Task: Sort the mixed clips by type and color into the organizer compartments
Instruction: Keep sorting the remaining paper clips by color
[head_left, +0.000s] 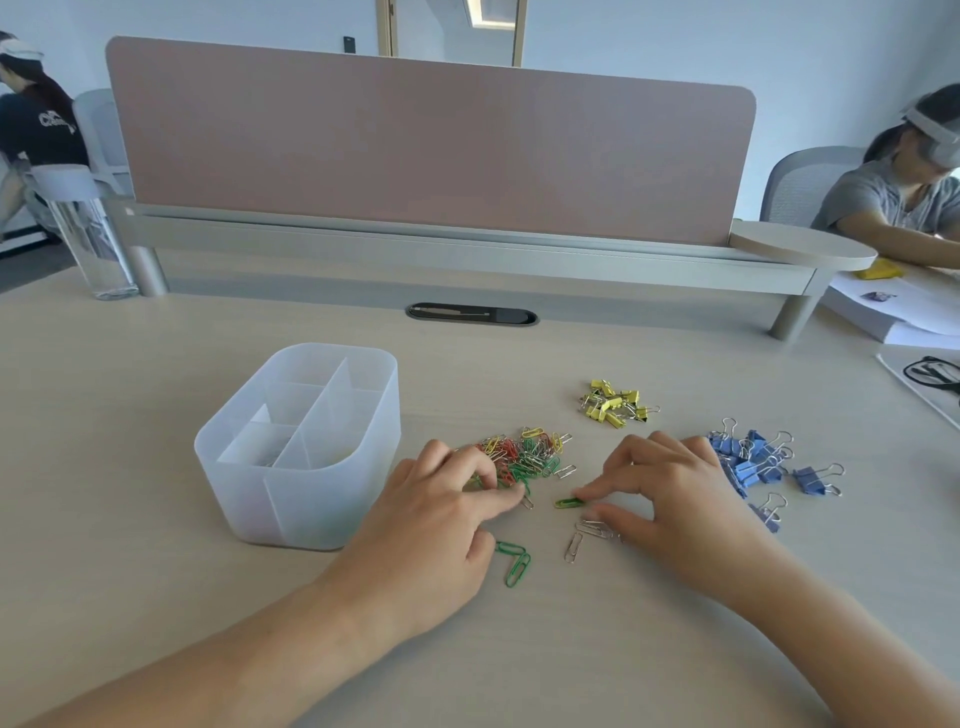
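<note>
**Fingertips (519, 496) on loose clips, organizer (234, 499) at left**

From my remote station I see the left hand (441, 525) lying on the desk (156, 597). Its forefinger is stretched so that the tip rests at the near edge of the mixed paper-clip pile (524, 452). The other fingers bend loosely over the pile, released, gripping nothing that I can see. The right hand (675, 499) is also relaxed. Its forefinger tip touches one end of a single green paper clip (567, 503), and the thumb lies apart from that clip, just beside a few silver paper clips (589, 532). Two more green clips (514, 564) lie by the left thumb.

The organizer is a frosted, translucent tub divided into several compartments. It stands upright to the left of the pile, just beside the left hand. A faint grey patch shows low in a near-middle compartment; I cannot tell what it is.

Yellow binder clips (613, 402) are clustered beyond the pile to the right. Blue binder clips (753, 460) lie farther right, partly behind the right hand. A clear bottle (88, 244) stands at the far left, before the pink divider panel (431, 145).
</note>
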